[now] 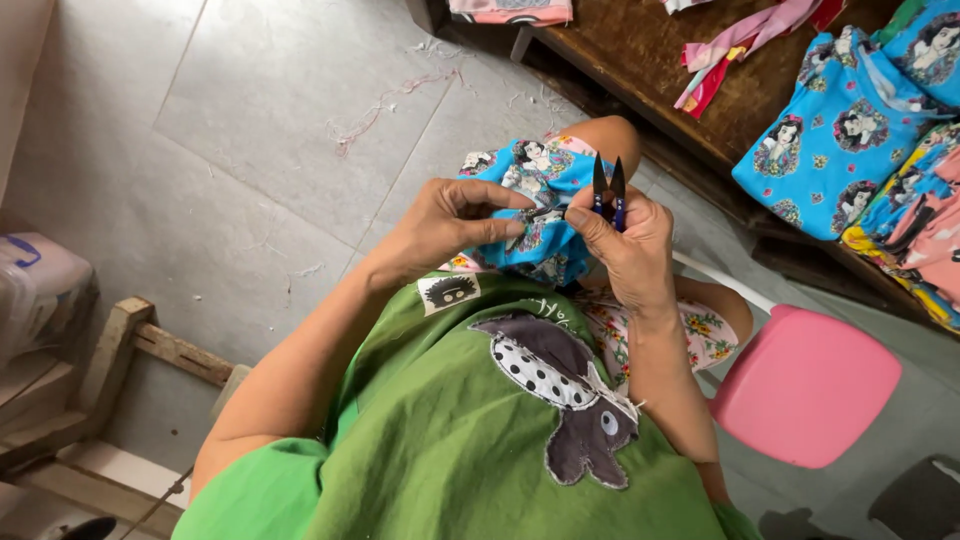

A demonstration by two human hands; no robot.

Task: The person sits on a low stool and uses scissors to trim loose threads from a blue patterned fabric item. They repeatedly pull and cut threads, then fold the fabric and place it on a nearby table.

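A blue printed cloth [530,175] with cartoon figures lies bunched over my knee. My left hand [445,225] pinches a fold of it between thumb and fingers. My right hand [628,250] touches the same fold with its thumb and grips a small pair of dark thread snips [608,185], blades pointing up and slightly apart. Both hands meet above my lap, over my green shirt [450,430] with a grey patch figure on it.
A pink plastic stool [805,385] stands at my right. A dark wooden table [650,50] at the top right carries more blue printed garments [850,120] and pink cloth strips [740,45]. Loose threads lie on the grey tiled floor [250,130]. Wooden framing [120,340] stands at left.
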